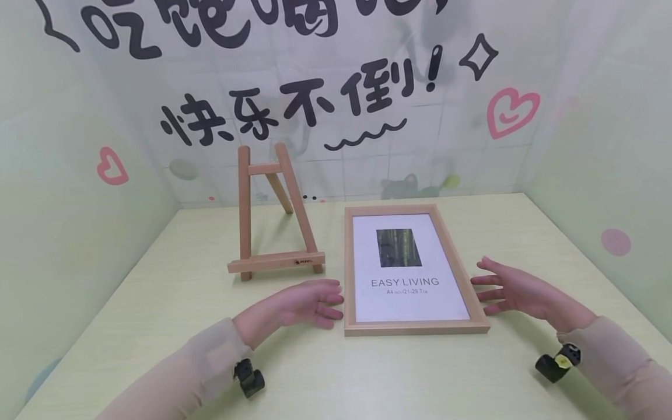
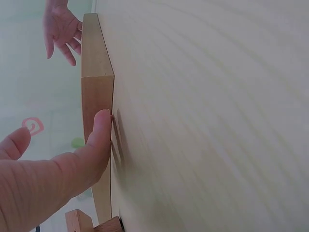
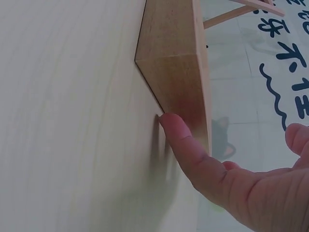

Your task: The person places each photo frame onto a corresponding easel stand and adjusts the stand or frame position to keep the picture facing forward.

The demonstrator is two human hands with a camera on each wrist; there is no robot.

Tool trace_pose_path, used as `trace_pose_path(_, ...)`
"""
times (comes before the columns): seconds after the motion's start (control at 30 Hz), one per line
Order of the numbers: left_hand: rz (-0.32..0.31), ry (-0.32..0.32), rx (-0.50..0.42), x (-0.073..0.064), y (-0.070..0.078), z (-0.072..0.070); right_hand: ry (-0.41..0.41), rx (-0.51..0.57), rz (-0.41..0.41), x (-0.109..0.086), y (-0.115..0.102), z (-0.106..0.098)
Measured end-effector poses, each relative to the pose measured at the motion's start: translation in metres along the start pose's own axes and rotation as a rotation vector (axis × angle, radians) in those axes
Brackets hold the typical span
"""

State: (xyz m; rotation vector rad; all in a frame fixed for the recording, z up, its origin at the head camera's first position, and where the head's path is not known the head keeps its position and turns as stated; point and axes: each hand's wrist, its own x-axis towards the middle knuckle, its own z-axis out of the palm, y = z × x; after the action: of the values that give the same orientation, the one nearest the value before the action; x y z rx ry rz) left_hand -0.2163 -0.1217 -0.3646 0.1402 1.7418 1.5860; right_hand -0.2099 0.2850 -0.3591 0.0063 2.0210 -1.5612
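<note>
A light wooden picture frame (image 1: pixel 350 274) lies flat on the table, its white insert (image 1: pixel 404 303) printed "EASY LIVING" below a small bamboo picture (image 1: pixel 399 248). My left hand (image 1: pixel 310 303) is at the frame's left side, fingers extended and fingertips right at the edge. On the opposite side my right hand (image 1: pixel 520 291) reaches in with spread fingers, their tips close against the right edge. In the right wrist view a fingertip (image 3: pixel 176 126) meets the lower side of the frame (image 3: pixel 176 82). The left wrist view shows a finger (image 2: pixel 100 128) along the frame's side (image 2: pixel 96 92).
A small wooden easel (image 1: pixel 275 261) stands on the table (image 1: pixel 367 373) to the left of the frame, with a ledge across its front. Behind the table is a pale wall sheet (image 1: pixel 315 169) with black lettering; side panels (image 1: pixel 604 175) bound the space.
</note>
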Motion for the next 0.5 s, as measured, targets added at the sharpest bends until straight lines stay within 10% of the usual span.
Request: trace_pose_path(0.5,-0.008,0.052,-0.087,0.0013,0.0030,0.0062,-0.025,0.060,0.032,0.0030,0.0008,0.0011)
